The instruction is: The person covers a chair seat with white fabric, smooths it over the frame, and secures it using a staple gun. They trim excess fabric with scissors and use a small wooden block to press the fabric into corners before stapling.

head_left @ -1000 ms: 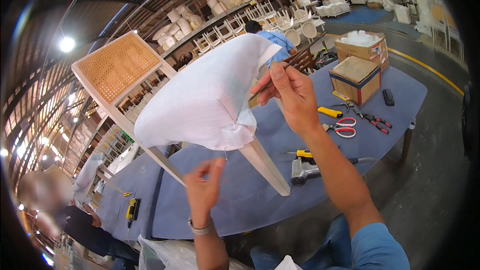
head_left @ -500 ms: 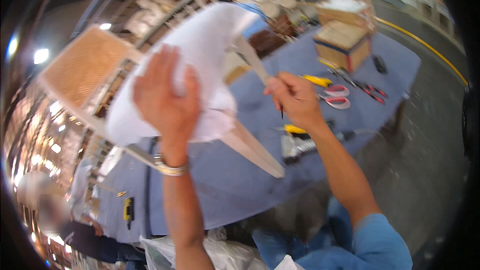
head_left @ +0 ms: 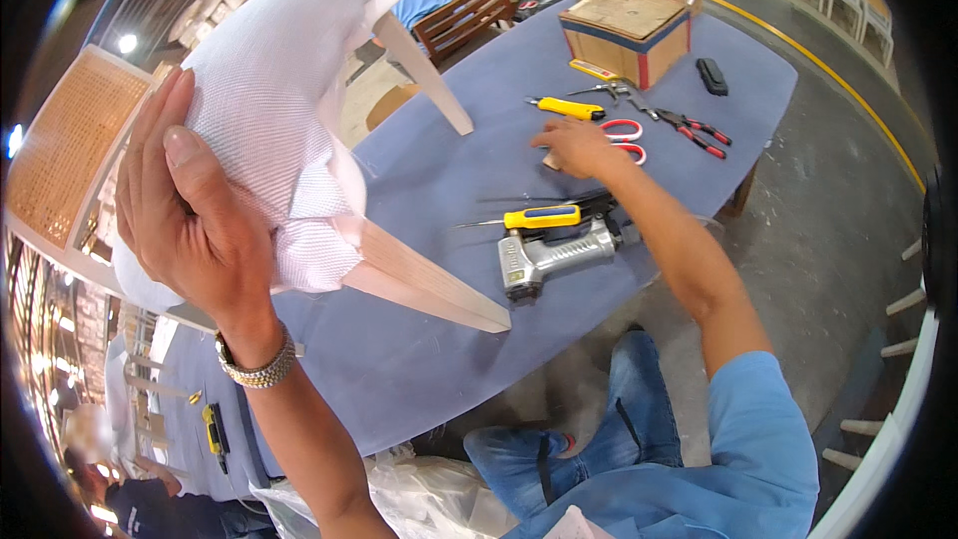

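A chair lies tipped on the table, its seat wrapped in white woven fabric [head_left: 269, 50]. Pale wooden legs [head_left: 434, 279] point toward the right, and its woven cane back [head_left: 75, 145] is at the far left. Against the fabric rests my left hand [head_left: 195, 200], fingers stretched out and holding nothing. My right hand [head_left: 577, 148] is low over the table beside scissors [head_left: 629, 135] with red and white handles. Its fingers are curled down around a small tan piece, mostly hidden under them.
Nearer me on the blue-grey table [head_left: 419, 389] lie a silver staple gun [head_left: 559, 258] and a yellow-handled screwdriver [head_left: 544, 217]. Beyond are a yellow-handled tool [head_left: 567, 108], red-handled pliers [head_left: 694, 133], an air blow gun [head_left: 624, 95] and cardboard boxes [head_left: 629, 35]. Another person [head_left: 150, 504] is at lower left.
My right hand has moved away from the chair legs to the tools by the scissors; the thin dark point it held no longer shows. My left hand stays on the fabric. The view has shifted.
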Demonstrator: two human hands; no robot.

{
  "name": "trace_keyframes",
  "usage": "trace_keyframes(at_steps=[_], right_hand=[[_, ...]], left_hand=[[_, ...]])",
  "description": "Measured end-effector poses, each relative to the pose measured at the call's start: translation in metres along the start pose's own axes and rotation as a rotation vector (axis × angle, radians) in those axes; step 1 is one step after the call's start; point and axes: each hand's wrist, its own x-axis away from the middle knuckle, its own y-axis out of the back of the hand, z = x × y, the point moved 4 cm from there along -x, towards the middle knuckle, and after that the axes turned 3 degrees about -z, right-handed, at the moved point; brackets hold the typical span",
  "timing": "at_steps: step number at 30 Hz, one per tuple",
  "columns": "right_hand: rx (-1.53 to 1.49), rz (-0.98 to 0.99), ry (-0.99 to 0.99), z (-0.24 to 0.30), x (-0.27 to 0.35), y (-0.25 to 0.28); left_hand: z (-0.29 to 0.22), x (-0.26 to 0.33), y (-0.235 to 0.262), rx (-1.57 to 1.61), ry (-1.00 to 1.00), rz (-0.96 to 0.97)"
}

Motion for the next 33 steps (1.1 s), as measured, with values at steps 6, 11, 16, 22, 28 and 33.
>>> trace_keyframes(at_steps=[6,11,16,22,28,33], right_hand=[[0.121,0.041,0.051,-0.021,0.013,-0.015],[-0.139,-0.094,-0.017,-0.006,0.007,-0.001],[-0.394,-0.341,0.040,0.085,-0.007,0.156],[-1.164,-0.452,0.220,0.185,0.011,0.295],[-1.191,-0.463,0.242,0.225,0.005,0.293],[-1.144,-0.429,0.218,0.242,0.002,0.279]], left_hand=[[0.007,-0.001,-0.002,0.015,-0.074,-0.093],[0.010,-0.002,0.002,0.044,-0.061,-0.073],[0.018,-0.012,0.018,0.097,0.041,0.126],[0.048,-0.028,0.048,0.007,0.067,0.454],[0.021,-0.003,0.050,-0.171,0.028,0.519],[0.026,-0.004,0.056,-0.129,0.051,0.569]])
